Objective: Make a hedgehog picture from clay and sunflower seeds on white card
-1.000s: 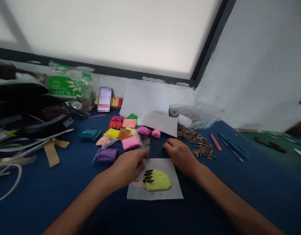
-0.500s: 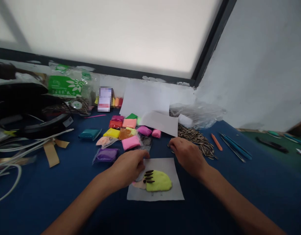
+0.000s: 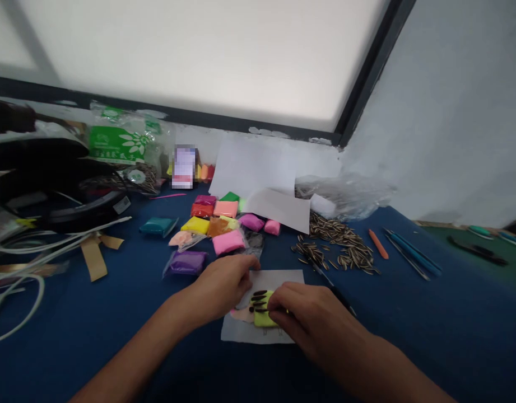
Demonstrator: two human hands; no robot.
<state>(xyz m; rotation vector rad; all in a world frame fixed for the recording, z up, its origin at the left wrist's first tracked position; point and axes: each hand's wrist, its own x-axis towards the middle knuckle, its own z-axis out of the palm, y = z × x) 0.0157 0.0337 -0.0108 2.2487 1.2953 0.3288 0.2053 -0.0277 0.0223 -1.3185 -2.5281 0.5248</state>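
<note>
Yellow-green clay [image 3: 263, 320] lies flat on the white paper [image 3: 240, 334] at the near middle of the blue table [image 3: 190, 358], partly hidden under the right hand [image 3: 316, 313]. Dark seeds [image 3: 260, 301] sit in a row at its left end, beside a black eye and a pale snout [image 3: 242, 314]. The right hand's fingertips are drawn together over the clay; whether they pinch anything cannot be told. The left hand [image 3: 224, 284] is half curled at the paper's far left edge, its grasp also unclear. Right of the paper lie a dark pen [image 3: 340, 295] and a small pile [image 3: 315, 255], with a larger heap [image 3: 345, 243] of striped seeds farther off. Beyond the left hand are a purple pack [image 3: 185, 262] and a pink pack [image 3: 229, 242]. Farther right lie an orange stick [image 3: 378, 244] and blue tweezers [image 3: 411, 253].
</note>
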